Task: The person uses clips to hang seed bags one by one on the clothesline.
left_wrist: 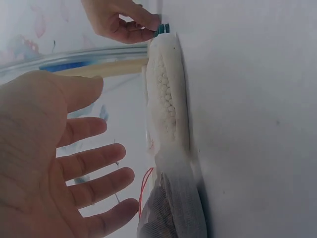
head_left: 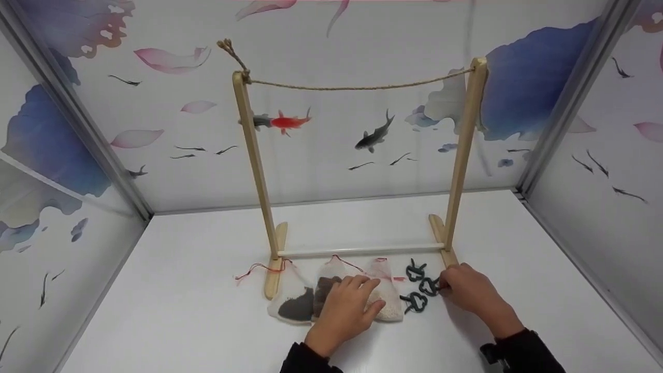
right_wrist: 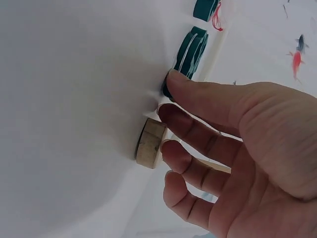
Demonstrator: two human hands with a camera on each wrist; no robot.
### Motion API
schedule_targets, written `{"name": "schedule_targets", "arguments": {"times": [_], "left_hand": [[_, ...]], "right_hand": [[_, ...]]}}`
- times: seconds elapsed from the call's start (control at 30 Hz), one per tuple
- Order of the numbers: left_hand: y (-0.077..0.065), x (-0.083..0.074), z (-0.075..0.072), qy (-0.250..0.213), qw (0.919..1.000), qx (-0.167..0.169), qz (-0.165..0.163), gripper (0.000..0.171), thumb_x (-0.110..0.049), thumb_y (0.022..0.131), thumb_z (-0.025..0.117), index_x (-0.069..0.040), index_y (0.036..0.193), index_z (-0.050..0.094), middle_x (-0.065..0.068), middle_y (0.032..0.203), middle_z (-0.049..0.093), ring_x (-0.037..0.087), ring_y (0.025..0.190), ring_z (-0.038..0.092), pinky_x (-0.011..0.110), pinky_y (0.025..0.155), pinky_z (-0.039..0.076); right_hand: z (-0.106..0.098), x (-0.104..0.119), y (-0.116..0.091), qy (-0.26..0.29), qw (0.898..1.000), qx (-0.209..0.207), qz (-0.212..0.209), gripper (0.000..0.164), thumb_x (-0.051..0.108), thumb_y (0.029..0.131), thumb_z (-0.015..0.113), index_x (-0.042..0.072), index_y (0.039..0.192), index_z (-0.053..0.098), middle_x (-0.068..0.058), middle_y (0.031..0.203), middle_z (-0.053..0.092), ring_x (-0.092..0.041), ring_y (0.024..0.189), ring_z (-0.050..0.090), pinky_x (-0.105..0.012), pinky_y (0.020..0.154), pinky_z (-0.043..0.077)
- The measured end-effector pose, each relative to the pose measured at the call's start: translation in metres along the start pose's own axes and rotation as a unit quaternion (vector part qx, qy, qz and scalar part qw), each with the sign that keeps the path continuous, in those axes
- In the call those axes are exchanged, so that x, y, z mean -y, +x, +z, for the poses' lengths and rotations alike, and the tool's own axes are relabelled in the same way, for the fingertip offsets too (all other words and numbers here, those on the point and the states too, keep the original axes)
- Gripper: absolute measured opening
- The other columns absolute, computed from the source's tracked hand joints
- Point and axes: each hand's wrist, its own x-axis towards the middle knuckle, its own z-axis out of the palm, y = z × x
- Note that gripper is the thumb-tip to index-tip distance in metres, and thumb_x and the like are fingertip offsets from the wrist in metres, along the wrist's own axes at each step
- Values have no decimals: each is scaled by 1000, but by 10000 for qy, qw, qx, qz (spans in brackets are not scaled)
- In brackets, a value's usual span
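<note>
My right hand (head_left: 474,290) pinches the handle end of a dark green plastic clip (right_wrist: 190,54) between thumb and index finger. Two similar green clips, the upper one (head_left: 415,270) and the lower one (head_left: 416,301), lie close by on the table. Above the pouches hovers my left hand (head_left: 348,308), its fingers spread and holding nothing. Three white mesh drawstring pouches lie in a row: one with dark grey contents (head_left: 296,305), one with brown lumps (head_left: 326,285), partly hidden by the left hand, and one with white beads (left_wrist: 167,94).
Behind the pouches stands a wooden frame (head_left: 257,171) with a white crossbar (head_left: 362,251). A twine rope (head_left: 357,88) sags between its post tops. The right foot (right_wrist: 151,144) sits near my right fingers. Printed panels (head_left: 331,155) enclose the white table (head_left: 197,290).
</note>
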Motion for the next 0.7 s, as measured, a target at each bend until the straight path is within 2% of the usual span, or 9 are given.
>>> {"name": "schedule_targets", "arguments": {"times": [0.1, 0.23, 0.47, 0.57, 0.7], "left_hand": [[0, -3, 0, -79, 9999, -98, -13, 36, -33, 96, 70, -14, 126, 69, 1, 114, 68, 20, 102, 64, 41, 82, 53], [3, -7, -4, -250, 9992, -306, 24, 37, -31, 95, 72, -12, 126, 68, 1, 113, 68, 19, 100, 65, 37, 80, 53], [18, -12, -21, -589, 9960, -660, -116, 51, -39, 94, 72, -9, 135, 63, 4, 119, 68, 20, 106, 66, 38, 82, 55], [22, -13, -26, -647, 9948, -766, -181, 57, -42, 94, 72, -8, 137, 60, 5, 122, 67, 20, 108, 66, 37, 81, 55], [23, -13, -30, -824, 9925, -864, -243, 63, -44, 92, 74, -5, 138, 59, 7, 126, 66, 20, 109, 66, 37, 82, 55]], "right_hand": [[-2, 5, -3, 43, 9999, -23, 98, 10, 3, 82, 81, 8, 82, 72, 1, 78, 62, -19, 75, 59, -39, 64, 52], [-12, 16, -6, 92, 9993, -356, 39, 9, 6, 83, 81, 9, 84, 72, -1, 84, 65, -23, 79, 64, -40, 64, 53], [-40, 50, -11, 62, 9923, -1170, -408, 13, 6, 82, 82, 13, 84, 71, 0, 89, 65, -25, 85, 66, -42, 64, 54], [-49, 65, -12, 4, 9861, -1545, -611, 16, 5, 81, 83, 14, 84, 71, 2, 91, 64, -22, 86, 67, -40, 65, 55], [-57, 81, -15, -18, 9806, -1793, -791, 17, 6, 81, 84, 15, 86, 71, 5, 93, 64, -16, 85, 66, -36, 65, 55]]}}
